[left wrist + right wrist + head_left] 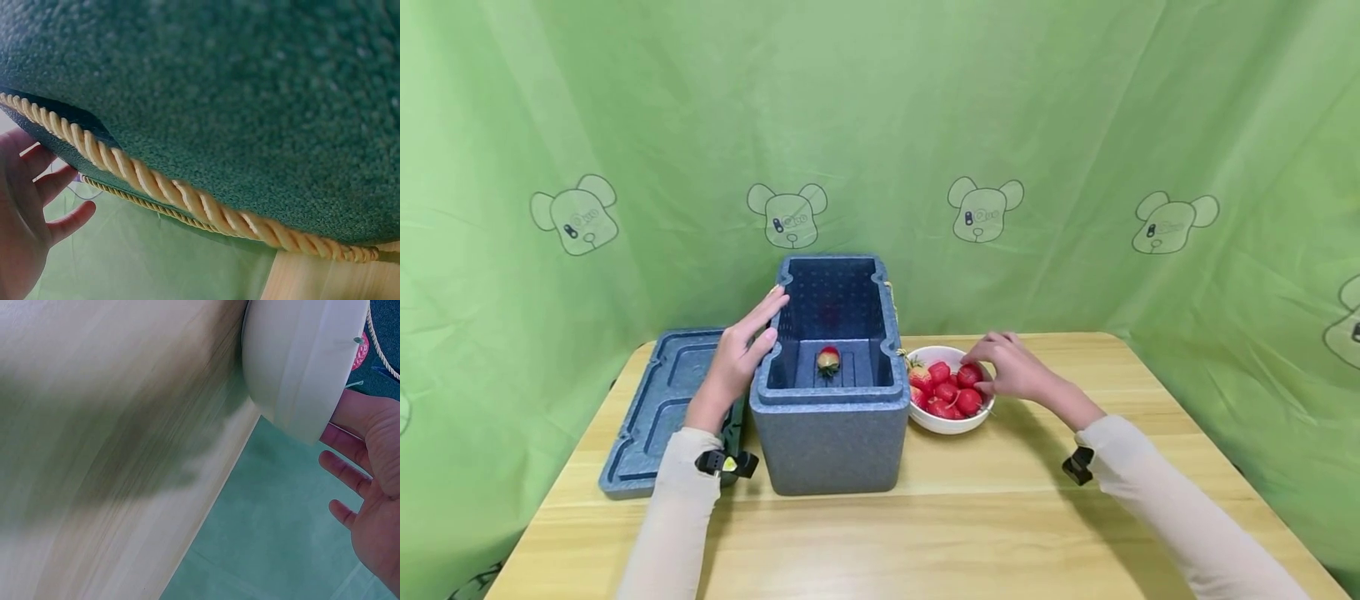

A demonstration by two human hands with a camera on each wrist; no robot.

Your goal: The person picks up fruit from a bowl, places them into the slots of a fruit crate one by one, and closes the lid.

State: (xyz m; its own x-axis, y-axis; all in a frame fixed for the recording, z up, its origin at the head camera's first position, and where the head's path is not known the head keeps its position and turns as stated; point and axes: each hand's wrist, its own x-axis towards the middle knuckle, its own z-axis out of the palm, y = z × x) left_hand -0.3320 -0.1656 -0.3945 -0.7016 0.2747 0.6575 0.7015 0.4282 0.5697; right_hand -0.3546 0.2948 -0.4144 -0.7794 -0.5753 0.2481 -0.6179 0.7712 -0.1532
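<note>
A blue-grey foam box [831, 446] stands uncovered, one strawberry [828, 360] lying on its floor. My left hand [737, 354] rests against the box's left rim with its fingers straight; in the left wrist view its fingers [53, 181] reach the side wall beside a twisted gold rope [181, 194]. Right of the box sits a white bowl [951, 426] filled with several strawberries. My right hand [1013, 367] reaches over the bowl's right rim, thumb and forefinger about a red strawberry [968, 375]. In the right wrist view the bowl wall hides those fingertips; the other fingers hang loosely outside.
The box's lid [651, 417] lies flat on the wooden table [970, 525], to the left and partly behind my left arm. A green curtain [880, 125] with bear-head prints hangs behind the table and at both sides. The bowl stands close against the box.
</note>
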